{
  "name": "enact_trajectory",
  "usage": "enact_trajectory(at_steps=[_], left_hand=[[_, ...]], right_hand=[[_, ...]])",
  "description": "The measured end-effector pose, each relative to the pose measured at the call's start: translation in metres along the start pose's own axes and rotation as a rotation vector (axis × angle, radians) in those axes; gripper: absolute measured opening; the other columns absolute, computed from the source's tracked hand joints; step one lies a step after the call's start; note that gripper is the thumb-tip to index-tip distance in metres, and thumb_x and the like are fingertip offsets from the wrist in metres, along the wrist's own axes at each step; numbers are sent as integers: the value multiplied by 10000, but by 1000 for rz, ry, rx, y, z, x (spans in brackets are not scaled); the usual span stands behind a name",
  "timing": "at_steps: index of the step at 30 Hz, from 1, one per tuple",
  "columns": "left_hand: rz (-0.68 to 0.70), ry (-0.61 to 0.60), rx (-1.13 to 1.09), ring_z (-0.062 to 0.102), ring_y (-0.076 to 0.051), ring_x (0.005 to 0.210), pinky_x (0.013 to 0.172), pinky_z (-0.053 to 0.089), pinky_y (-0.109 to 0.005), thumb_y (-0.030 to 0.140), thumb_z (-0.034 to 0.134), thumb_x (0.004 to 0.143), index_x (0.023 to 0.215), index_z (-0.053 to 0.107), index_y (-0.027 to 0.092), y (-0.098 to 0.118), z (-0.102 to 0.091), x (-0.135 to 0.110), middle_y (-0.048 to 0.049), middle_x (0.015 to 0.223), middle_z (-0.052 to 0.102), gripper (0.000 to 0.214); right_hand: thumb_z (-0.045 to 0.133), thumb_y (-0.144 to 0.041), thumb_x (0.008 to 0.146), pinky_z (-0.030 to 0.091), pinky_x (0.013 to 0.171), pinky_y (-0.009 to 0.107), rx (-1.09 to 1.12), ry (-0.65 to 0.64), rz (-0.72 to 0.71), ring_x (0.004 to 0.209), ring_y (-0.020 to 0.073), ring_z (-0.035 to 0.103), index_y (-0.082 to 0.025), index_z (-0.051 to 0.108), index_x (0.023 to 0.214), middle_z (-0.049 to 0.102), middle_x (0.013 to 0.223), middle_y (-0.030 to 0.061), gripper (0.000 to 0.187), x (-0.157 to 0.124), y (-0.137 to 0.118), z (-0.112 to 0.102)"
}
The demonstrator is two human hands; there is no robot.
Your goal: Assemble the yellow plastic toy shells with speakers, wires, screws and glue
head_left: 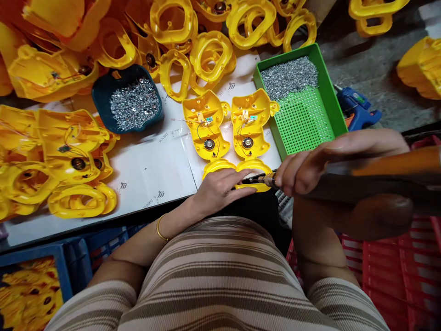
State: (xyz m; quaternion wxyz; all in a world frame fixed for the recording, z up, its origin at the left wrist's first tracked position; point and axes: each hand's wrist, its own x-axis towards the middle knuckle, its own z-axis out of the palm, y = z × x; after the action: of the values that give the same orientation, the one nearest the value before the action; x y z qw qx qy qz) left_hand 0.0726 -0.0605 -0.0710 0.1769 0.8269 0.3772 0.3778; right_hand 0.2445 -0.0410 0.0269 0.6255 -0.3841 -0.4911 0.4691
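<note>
My right hand [344, 170] is wrapped round an orange and black power screwdriver [389, 177], blurred close to the camera. Its bit [263, 179] points left, over a yellow ring-shaped part [263, 186] at the table's front edge. With thumb and forefinger on either side of the bit's tip, my left hand [220, 191] grips that ring; its other fingers are hidden. Just beyond lie two yellow half shells, the left shell [215, 112] and the right shell [253, 112], each with wires and a small round speaker inside. Another yellow ring [218, 166] sits partly under my left hand.
A green tray [284, 147] of screws stands at right, a dark bin [103, 108] of screws at left. Yellow shells [65, 133] and rings [210, 53] pile up at left and back. Blue crates [62, 257] and red crates [389, 266] flank me below the table.
</note>
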Motion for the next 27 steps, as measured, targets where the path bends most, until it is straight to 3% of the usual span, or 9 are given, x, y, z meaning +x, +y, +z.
enact_trajectory(at_steps=[2, 5, 9, 13, 23, 27], left_hand=[[-28, 36, 117, 593, -133, 673, 651, 467, -244, 456, 614, 932, 1038, 703, 153, -1, 0, -1, -37, 752, 694, 332], [-51, -37, 267, 591, -240, 975, 857, 460, -364, 523, 667, 868, 1088, 710, 186, -1, 1, 0, -121, 1104, 710, 405], [-98, -184, 346, 464, -327, 1247, 1019, 325, -471, 553, 655, 861, 1263, 637, 226, 3, 6, 4, -142, 1419, 557, 519], [-125, -253, 389, 440, -336, 1282, 1017, 278, -474, 532, 665, 864, 1302, 596, 230, 7, 9, 9, -121, 1468, 519, 536], [-176, -288, 374, 452, -340, 1294, 1046, 246, -513, 539, 667, 861, 1266, 613, 238, 7, 10, 13, -110, 1458, 533, 507], [-158, -273, 381, 473, -345, 1270, 1039, 252, -522, 557, 690, 836, 1256, 619, 237, 5, 11, 12, -106, 1440, 555, 533]], right_hand=[[724, -595, 758, 473, 373, 322, 17, 54, -162, 347, 145, 498, -265, 664, 864, 536, 502, -44, 352, 8, 6, -3], [717, -536, 767, 412, 348, 267, 59, 88, -342, 343, 116, 460, -254, 629, 733, 481, 473, -47, 297, 25, 27, -9], [646, -636, 766, 406, 350, 259, 10, 78, -347, 330, 98, 396, -259, 571, 680, 444, 460, -61, 393, 41, 55, -11], [685, -617, 725, 398, 359, 252, -84, 85, -235, 345, 108, 437, -297, 522, 824, 449, 474, -92, 372, 45, 59, -6], [683, -574, 738, 369, 346, 281, -78, 61, -236, 337, 126, 425, -298, 539, 807, 436, 458, -85, 318, 52, 61, 1], [701, -627, 728, 357, 354, 260, -76, 27, -210, 350, 115, 454, -291, 531, 812, 431, 480, -86, 386, 53, 64, -1]])
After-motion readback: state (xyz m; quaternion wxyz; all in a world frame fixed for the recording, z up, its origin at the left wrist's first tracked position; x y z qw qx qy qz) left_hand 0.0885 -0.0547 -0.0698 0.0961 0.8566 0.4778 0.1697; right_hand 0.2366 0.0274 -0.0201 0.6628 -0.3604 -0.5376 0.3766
